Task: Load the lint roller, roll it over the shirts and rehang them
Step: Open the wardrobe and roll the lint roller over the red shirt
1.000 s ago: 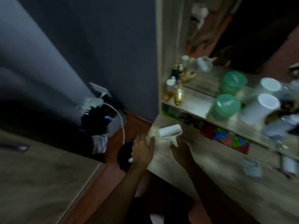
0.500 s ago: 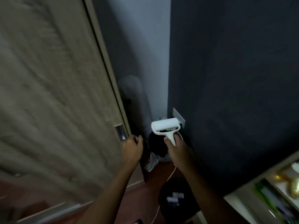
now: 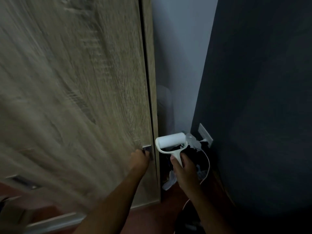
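both hands are occupied at a bedroom wardrobe: the left hand [image 3: 139, 157] curls its fingers onto the small metal pull [image 3: 146, 147] near the right edge of the wood-grain wardrobe door [image 3: 76, 98], which is blurred. the right hand [image 3: 183, 168] grips the white lint roller [image 3: 170, 141] by its handle, thumb up the stem. the roll sits level above the fist, just right of the door's edge and clear of it. behind the roller, a heap of dark clothes [image 3: 194, 150] lies in the corner where a pale wall meets a dark wall [image 3: 261, 98]. a wall socket [image 3: 205, 134] on the dark wall carries a white plug, and its cable [image 3: 208, 164] loops down towards the reddish floor [image 3: 152, 217].
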The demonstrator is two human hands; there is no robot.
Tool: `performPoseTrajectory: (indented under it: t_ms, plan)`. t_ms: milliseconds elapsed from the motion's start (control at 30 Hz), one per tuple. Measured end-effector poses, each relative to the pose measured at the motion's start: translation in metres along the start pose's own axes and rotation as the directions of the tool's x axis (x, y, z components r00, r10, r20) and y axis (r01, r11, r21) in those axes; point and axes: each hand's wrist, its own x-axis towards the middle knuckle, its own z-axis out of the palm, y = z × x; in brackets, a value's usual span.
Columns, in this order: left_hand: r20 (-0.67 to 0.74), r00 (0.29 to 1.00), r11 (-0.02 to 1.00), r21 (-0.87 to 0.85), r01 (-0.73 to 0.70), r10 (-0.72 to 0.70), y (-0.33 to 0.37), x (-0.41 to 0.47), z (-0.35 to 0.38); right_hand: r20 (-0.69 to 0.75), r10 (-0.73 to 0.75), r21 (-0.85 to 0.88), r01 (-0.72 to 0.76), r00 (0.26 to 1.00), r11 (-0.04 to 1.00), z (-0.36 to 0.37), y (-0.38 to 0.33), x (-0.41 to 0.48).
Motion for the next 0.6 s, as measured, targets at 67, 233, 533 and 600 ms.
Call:
performPoseTrajectory:
  t_ms: [67, 233, 533, 600]
  plan:
    - [0.011, 1.0, 1.0, 0.021, -0.023, 0.023, -0.001, 0.004, -0.001, 0.01, -0.004, 0.004, 0.004, 1.0, 1.0, 0.003, 0.0, 0.005]
    - [0.034, 0.999, 0.999, 0.027, -0.031, 0.03, -0.003, 0.012, -0.003, 0.057, -0.025, -0.014, 0.025, 0.998, 1.0, 0.011, -0.001, 0.014]
    - [-0.062, 0.996, 0.987, 0.144, 0.068, -0.06, -0.043, 0.013, -0.03, 0.15, -0.127, -0.054, 0.136, 0.981, 0.989, 0.072, -0.012, 0.014]
    - [-0.096, 0.992, 0.979, 0.175, 0.101, -0.085, -0.06, 0.015, -0.042, 0.162, -0.175, -0.037, 0.183, 0.971, 0.982, 0.087, -0.017, 0.011]
